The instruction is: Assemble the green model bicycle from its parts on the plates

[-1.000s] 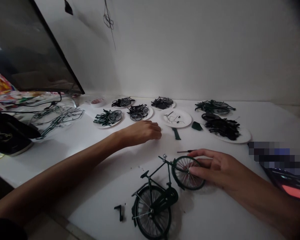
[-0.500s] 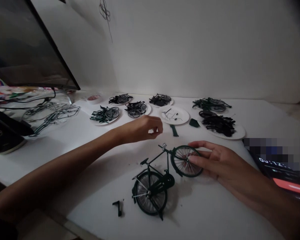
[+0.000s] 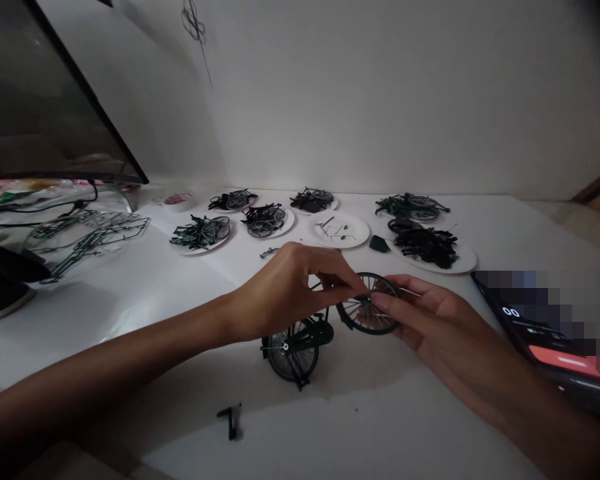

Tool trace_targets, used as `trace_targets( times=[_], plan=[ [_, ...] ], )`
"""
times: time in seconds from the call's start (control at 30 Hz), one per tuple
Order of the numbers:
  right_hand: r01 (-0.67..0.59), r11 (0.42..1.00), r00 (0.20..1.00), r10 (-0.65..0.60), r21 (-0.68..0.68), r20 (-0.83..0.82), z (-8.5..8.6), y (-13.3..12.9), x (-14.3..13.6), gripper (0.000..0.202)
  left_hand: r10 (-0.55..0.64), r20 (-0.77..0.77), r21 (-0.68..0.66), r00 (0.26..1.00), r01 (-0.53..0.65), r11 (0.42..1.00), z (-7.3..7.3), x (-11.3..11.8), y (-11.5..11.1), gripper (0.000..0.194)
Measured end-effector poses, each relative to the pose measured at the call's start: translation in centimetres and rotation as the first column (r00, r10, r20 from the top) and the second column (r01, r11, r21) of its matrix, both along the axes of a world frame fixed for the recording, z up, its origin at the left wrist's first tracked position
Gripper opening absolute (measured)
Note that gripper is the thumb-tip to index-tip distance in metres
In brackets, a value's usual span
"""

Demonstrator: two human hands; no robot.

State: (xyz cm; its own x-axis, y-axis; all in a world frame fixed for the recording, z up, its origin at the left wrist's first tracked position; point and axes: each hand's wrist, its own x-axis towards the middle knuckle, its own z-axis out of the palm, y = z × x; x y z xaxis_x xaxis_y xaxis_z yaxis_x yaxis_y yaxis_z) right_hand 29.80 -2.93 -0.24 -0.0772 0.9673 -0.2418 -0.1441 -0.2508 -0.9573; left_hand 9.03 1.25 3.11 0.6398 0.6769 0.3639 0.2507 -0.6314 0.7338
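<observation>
Head: white table [image 3: 405,413] (bicycle [image 3: 324,331] held); dim wall [image 3: 370,100]

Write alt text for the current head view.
A right hand holds a small green bicycle by its front wheel, with the left hand at the wheel's centre. Plates of bicycle parts sit behind on the white table; a phone lies to the right.

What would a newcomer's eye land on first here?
Likely the left hand and right hand, both at the front wheel of a small green bicycle, just right of centre. Then the white plates of dark bicycle parts behind them, near the wall, and the large dark screen at upper left.
</observation>
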Motion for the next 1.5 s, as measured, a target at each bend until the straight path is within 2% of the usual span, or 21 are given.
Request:
trace_targets(
  times=[0.1, 0.27, 0.4, 0.53, 0.77, 0.9, 1.1, 1.27, 1.5],
  plan=[
    [0.053, 0.995, 0.995, -0.059, 0.082, 0.076, -0.3, -0.1, -0.2, 0.035, 0.049, 0.035, -0.044, 0.998, -0.047, 0.998, -0.5, 0.2, 0.0, 0.008],
    [0.135, 0.960, 0.960, -0.187, 0.246, 0.206, -0.5, -0.5, -0.6, 0.030, 0.059, 0.066, -0.128, 0.996, -0.050, 0.990, -0.8, 0.8, -0.6, 0.006],
    [0.154, 0.904, 0.920, -0.278, 0.399, 0.275, -0.4, -0.8, -0.9, 0.022, 0.115, 0.053, -0.097, 0.992, -0.110, 0.989, -0.6, 1.4, -1.1, 0.004],
    [0.136, 0.860, 0.898, -0.316, 0.491, 0.305, -0.2, -1.0, -1.0, 0.017, 0.113, 0.119, -0.090, 0.986, -0.103, 0.991, -1.0, 1.7, -1.3, 0.011],
    [0.127, 0.855, 0.877, -0.334, 0.503, 0.345, -0.2, -0.9, -1.0, 0.019, 0.130, 0.103, -0.040, 0.986, -0.127, 0.991, -1.6, 1.6, -1.0, 0.013],
    [0.119, 0.853, 0.881, -0.327, 0.509, 0.342, -0.2, -0.8, -1.0, 0.019, 0.134, 0.103, -0.038, 0.986, -0.130, 0.991, -1.6, 1.6, -0.9, 0.012],
    [0.102, 0.843, 0.834, -0.361, 0.527, 0.416, 0.1, -1.0, -1.2, 0.014, 0.151, 0.086, 0.005, 0.985, -0.152, 0.988, -1.6, 1.7, -0.9, 0.013],
    [0.084, 0.838, 0.829, -0.359, 0.539, 0.428, 0.2, -1.2, -1.2, 0.014, 0.157, 0.063, 0.048, 0.986, -0.160, 0.986, -1.6, 1.6, -0.9, 0.014],
    [0.056, 0.832, 0.821, -0.352, 0.552, 0.449, -0.2, -1.3, -1.0, 0.012, 0.171, 0.064, -0.032, 0.983, -0.169, 0.985, -1.7, 1.6, -0.8, 0.010]
  ],
)
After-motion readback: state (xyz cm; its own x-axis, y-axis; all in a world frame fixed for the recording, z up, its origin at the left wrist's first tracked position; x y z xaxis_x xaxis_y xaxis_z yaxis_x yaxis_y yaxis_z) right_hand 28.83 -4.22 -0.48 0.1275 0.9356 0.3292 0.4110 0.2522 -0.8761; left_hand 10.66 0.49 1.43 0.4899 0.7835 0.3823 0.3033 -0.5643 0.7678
